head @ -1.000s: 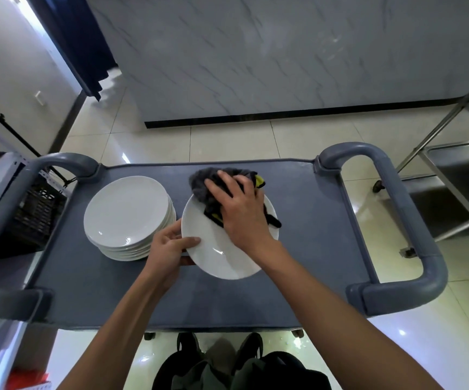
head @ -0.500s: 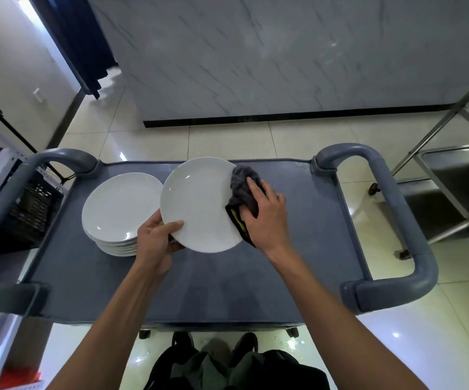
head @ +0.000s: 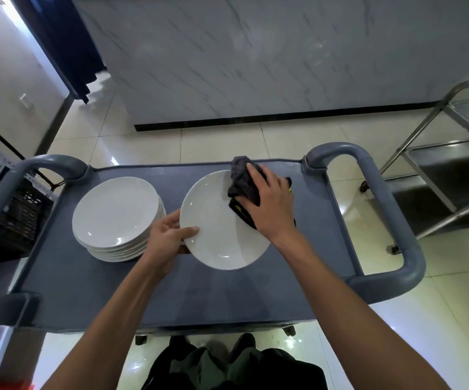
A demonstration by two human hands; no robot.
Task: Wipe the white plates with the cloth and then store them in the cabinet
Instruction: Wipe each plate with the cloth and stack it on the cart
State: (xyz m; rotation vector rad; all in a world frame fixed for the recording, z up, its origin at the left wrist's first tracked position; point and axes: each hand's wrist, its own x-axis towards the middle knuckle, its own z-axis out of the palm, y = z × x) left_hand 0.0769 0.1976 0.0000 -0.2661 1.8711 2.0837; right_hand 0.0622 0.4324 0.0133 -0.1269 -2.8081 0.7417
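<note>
At the far left, a dark crate [head: 16,212] sits just beside the cart [head: 256,294], low and out of the working area. On the left half of the cart top stands the stack [head: 118,218] of white plates, piled flat and within easy reach, probably so that each one can be drawn off in turn; whether these are already wiped cannot be told.

Just right of the stack, the left hand [head: 168,237] grips the near-left rim of a single plate [head: 213,229], thumb on the upper face and fingers beneath. That pinch at the edge seems meant to steady the plate and leave its face free for wiping. The plate is over the middle of the cart; whether it is lifted or resting on it is unclear.

On the plate's far-right part, the right hand [head: 270,204] presses the dark cloth [head: 241,181] down, fingers curled over it, so the cloth is bunched between palm and plate.

At the far right stands a steel rack [head: 438,164], apart from the cart. No cabinet is in view, so storing looks some way off.
</note>
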